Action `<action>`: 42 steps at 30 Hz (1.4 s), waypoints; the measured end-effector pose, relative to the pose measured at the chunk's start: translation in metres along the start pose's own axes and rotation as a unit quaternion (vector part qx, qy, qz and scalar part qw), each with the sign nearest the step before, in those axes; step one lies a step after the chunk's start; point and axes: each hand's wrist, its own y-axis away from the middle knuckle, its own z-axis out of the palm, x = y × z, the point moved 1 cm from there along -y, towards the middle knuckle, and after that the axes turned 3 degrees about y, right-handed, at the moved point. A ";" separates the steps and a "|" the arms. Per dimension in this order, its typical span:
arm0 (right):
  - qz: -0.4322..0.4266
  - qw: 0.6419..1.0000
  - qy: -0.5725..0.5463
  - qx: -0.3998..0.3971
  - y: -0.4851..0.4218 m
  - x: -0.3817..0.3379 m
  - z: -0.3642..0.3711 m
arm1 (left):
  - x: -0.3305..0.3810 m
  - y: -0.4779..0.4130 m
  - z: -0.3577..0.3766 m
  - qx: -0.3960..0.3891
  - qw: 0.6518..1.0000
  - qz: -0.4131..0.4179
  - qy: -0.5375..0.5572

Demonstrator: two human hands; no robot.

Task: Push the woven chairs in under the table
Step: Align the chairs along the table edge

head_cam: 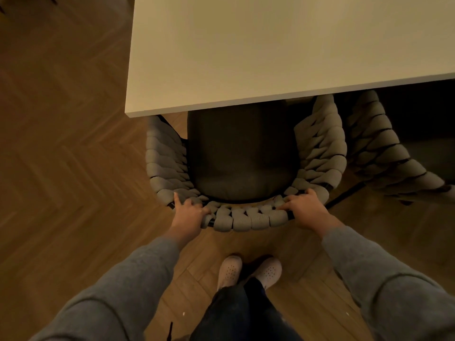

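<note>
The head view looks straight down on a woven chair [242, 168] standing at the near edge of a pale surface [283, 52], near its left corner. The front part of the dark seat cushion [240, 153] is already hidden beneath that edge, while the curved woven backrest and the rear of the seat stand out over the herringbone floor [61, 143].

The left hand [189, 212] grips the top rail of the backrest at its left end, fingers curled around the rail with the index finger stretched out along the weave. The right hand [304, 205] holds the right end of the same rail, fingers wrapped over it. Both hands sit about level, neither clearly nearer the chair.

The chair lies directly ahead of the hands, its front-to-back line pointing straight under the surface, so a level forward push from both hands looks like what remains for it.

A second woven chair [384, 148] stands just to the right, part of it under the edge but angled, its backrest swung outward; it probably needs attention afterwards.
</note>
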 end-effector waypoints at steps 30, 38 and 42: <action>0.090 0.951 -0.230 0.187 0.069 0.072 0.018 | 0.112 -0.024 -0.064 -0.029 0.969 0.156 0.189; 0.178 0.942 -0.232 0.166 0.156 0.243 0.107 | 0.308 -0.065 -0.143 0.184 0.943 0.231 0.154; 0.194 0.943 -0.232 0.140 0.207 0.333 0.155 | 0.413 -0.081 -0.164 0.175 0.952 0.211 0.135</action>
